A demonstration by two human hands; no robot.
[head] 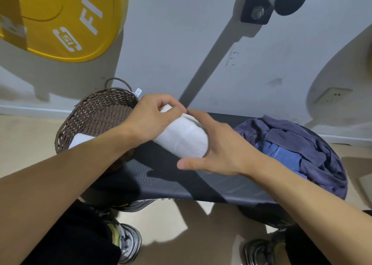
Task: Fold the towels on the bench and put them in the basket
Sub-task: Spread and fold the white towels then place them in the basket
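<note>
Hands grasp rolled white towel (182,137) above bench (171,182): left hand (151,119) pinching far end, right hand (219,150) cupping near end.

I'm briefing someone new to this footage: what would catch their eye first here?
First the white towel, rolled up on the dark bench at centre, the left hand gripping its far end and the right hand cupping its near end. Next, the big yellow weight plate against the wall at top left. Then the brown wicker basket left of the bench and the heap of blue towels at its right end.
</note>
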